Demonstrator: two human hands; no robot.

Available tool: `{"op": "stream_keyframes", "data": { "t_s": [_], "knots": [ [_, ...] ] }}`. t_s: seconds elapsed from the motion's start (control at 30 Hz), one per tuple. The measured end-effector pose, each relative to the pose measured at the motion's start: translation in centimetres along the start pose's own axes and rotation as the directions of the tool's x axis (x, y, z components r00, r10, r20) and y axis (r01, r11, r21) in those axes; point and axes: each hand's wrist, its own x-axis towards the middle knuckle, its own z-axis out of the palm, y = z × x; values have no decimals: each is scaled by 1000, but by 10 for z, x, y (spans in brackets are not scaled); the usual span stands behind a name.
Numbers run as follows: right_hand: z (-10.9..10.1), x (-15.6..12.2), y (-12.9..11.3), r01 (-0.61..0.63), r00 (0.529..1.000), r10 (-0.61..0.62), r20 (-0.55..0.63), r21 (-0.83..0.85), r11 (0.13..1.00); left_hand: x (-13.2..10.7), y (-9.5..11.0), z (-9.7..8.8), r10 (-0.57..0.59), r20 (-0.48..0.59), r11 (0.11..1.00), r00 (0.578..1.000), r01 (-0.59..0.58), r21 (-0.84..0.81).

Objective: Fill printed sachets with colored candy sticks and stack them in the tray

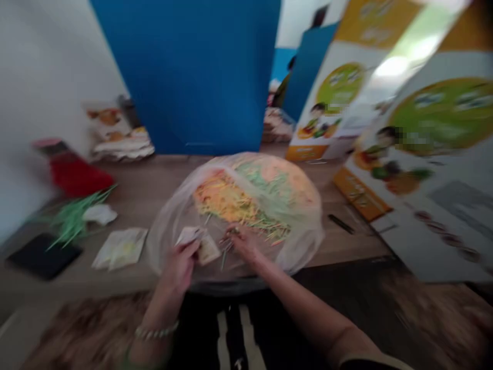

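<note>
A large clear plastic bag [300, 231] lies open on the wooden table [154, 185], full of thin coloured sticks [234, 200] in orange, yellow and green. My left hand [181, 264] is closed on a small pale packet [200, 245] at the bag's near edge. My right hand [242, 244] pinches a few of the sticks just beside the packet. The picture is blurred by motion.
Flat pale packets [121, 247] lie left of the bag, with a bunch of green sticks [75, 216], a red object [77, 174] and a black flat item [42, 255] further left. A blue panel [192, 72] stands behind. Printed cardboard boxes [423, 154] stand at the right. A black pen [341, 224] lies near them.
</note>
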Motion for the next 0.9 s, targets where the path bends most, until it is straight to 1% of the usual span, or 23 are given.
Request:
{"op": "stream_keyframes", "data": {
  "t_s": [0.03,0.07,0.13,0.2,0.23,0.33,0.4,0.43,0.53,0.6,0.63,0.67,0.73,0.77,0.83,0.9],
  "knots": [
    [15,-3,11,-8,1000,7,24,23,1000,0,-8,-12,-23,-27,1000,999,23,1],
    [24,-4,21,-9,999,7,35,41,999,1,-14,-18,-29,-21,1000,999,29,2],
    [28,-4,35,3,1000,-5,28,84,996,4,-22,-21,-19,63,999,998,16,40],
    [22,-3,41,50,999,-51,11,120,991,7,-27,-17,1,148,997,989,-12,76],
    [17,-4,41,97,995,-97,2,121,988,7,-29,-16,2,182,996,983,-19,88],
    [6,-5,33,264,963,-260,-69,63,962,7,-32,-14,-25,269,995,963,-3,103],
    [-1,-5,24,307,943,-296,-155,58,950,6,-33,-15,-33,306,995,951,3,97],
    [-3,-4,20,297,940,-277,-201,78,952,6,-32,-15,-28,309,995,951,-3,99],
    [-7,-1,14,221,935,-149,-323,199,955,4,-28,-10,-22,277,993,961,-11,120],
    [-5,0,16,185,938,-84,-337,280,942,3,-25,-7,-39,243,992,969,8,130],
    [-3,0,18,166,947,-69,-315,292,942,2,-24,-5,-55,233,991,971,26,128],
    [0,-1,21,134,962,-56,-268,282,950,2,-24,-3,-75,229,991,971,47,124],
    [5,-3,28,48,988,-14,-155,218,975,2,-25,-2,-110,228,990,968,85,115],
    [7,-3,32,5,994,16,-111,185,983,2,-26,-1,-118,222,989,968,96,110],
    [9,-4,37,-48,996,58,-60,158,986,4,-30,-1,-111,203,990,973,91,108],
    [8,-2,38,-54,997,62,-43,170,984,6,-34,-2,-97,196,990,976,75,120]
  ]
}}
